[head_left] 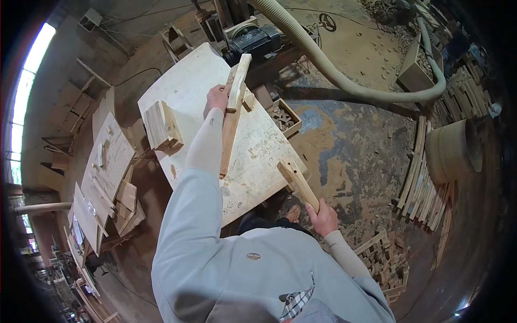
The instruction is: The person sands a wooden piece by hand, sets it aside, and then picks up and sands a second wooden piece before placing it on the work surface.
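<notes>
My right fingers (322,206) are closed on the near end of a wooden bar (301,185), its long axis pointing far-left toward the surface (188,70); my left fingers (219,89), farther off, touch a pale batten (239,83), closure undetermined.

Visible quantities
Hands (217,100) (324,218): two. Tabletop (186,81): one. Wood stack (160,128) on it: one. Motor (255,40): one. Handwheel (327,22): one. Large hose (323,63): one. Drum (448,152): one. Scrap boxes (292,130) (410,69): two.

No text or label is clearly readable.
</notes>
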Demonstrator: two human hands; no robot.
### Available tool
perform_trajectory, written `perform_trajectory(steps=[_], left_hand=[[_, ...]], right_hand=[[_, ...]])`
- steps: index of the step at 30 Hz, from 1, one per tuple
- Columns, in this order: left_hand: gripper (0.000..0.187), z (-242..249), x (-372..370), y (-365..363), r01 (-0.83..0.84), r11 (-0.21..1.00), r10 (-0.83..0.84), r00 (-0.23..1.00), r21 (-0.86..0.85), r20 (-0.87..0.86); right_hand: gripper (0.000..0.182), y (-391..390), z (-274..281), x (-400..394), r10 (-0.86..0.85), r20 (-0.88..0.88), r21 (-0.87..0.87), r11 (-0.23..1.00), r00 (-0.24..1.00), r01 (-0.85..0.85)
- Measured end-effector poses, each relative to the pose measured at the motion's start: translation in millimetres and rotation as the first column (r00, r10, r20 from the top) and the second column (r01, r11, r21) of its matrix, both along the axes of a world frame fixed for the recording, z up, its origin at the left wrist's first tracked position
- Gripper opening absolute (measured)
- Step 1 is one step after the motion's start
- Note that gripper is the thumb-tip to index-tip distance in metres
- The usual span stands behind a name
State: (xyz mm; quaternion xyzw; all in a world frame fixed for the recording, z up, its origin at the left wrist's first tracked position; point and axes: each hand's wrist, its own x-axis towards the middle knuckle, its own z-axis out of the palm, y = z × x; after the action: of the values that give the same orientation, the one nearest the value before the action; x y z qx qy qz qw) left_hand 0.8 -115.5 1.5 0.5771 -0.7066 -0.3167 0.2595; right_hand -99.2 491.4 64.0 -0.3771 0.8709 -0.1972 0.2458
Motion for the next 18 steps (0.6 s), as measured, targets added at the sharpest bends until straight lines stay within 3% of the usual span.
perform_trajectory(steps=[6, 8, 12, 14, 16, 18], left_hand=[[0.037, -3, -1, 1, -0.007, 1.000, 0.008, 0.999, 0.022, -0.042], [0.041, -22, -3, -12, 0.020, 0.990, -0.021, 1.000, -0.138, -0.006], [0.044, 1, -5, 1, -0.005, 0.998, 0.004, 1.000, -0.059, -0.014], [0.042, -8, -6, -4, -0.026, 0.995, 0.023, 0.999, -0.100, -0.029], [0.039, -18, -7, -9, 0.006, 0.967, -0.010, 1.000, -0.253, -0.012], [0.037, -20, -9, -12, -0.009, 0.974, 0.001, 0.999, -0.228, -0.037]], right_hand=[[0.054, -1, -17, 5, -0.005, 0.006, -0.023, 1.000, 1.000, 0.005], [0.051, -1, -23, 4, -0.008, 0.018, 0.026, 1.000, 1.000, 0.008], [0.048, 0, -38, 7, 0.007, -0.034, -0.024, 1.000, 0.999, -0.008], [0.047, 1, -47, 7, -0.010, 0.006, -0.025, 1.000, 1.000, 0.010], [0.047, 1, -55, 9, -0.004, -0.029, -0.047, 0.999, 1.000, 0.003], [0.047, 1, -64, 9, 0.000, -0.069, -0.071, 0.997, 0.998, -0.005]])
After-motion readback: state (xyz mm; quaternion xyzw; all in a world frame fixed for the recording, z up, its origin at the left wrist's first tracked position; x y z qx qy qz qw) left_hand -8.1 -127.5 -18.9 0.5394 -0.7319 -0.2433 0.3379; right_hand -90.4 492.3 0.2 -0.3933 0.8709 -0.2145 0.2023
